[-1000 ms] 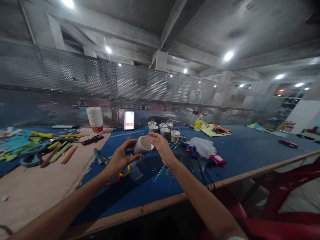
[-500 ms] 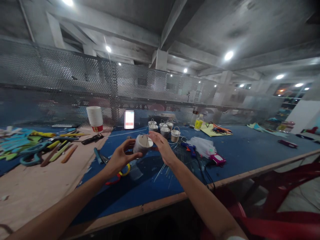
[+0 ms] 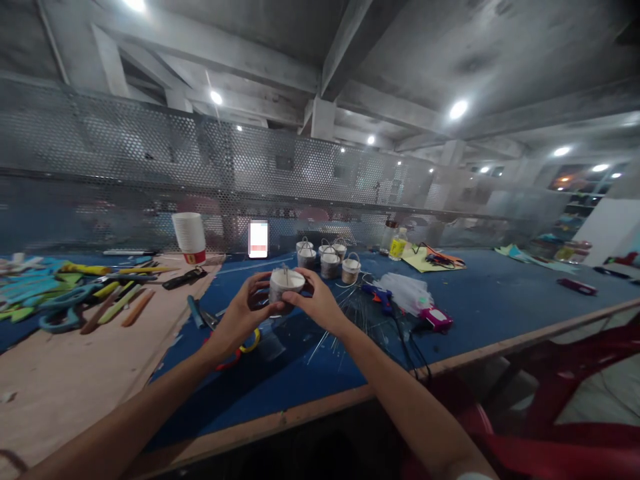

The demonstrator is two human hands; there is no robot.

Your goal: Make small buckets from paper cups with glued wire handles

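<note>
White and small, the cup (image 3: 286, 283) sat above the blue counter (image 3: 475, 300), gripped by both hands: left hand (image 3: 245, 313) fingers curled round its side, right hand (image 3: 317, 300) fingers pinching its rim. Five handled cups (image 3: 327, 260) stood behind (seemingly finished); this one's wire handle looked unfinished, with loose wires (image 3: 350, 313) nearby.

small white-topped cup (image 3: 286, 285) — upright, held above the blue table

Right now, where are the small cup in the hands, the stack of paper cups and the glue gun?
small cup (image 3: 286, 281): head view, its white top.
stack of paper cups (image 3: 189, 233): head view, its white side wall.
glue gun (image 3: 379, 297): head view, its blue body.
</note>
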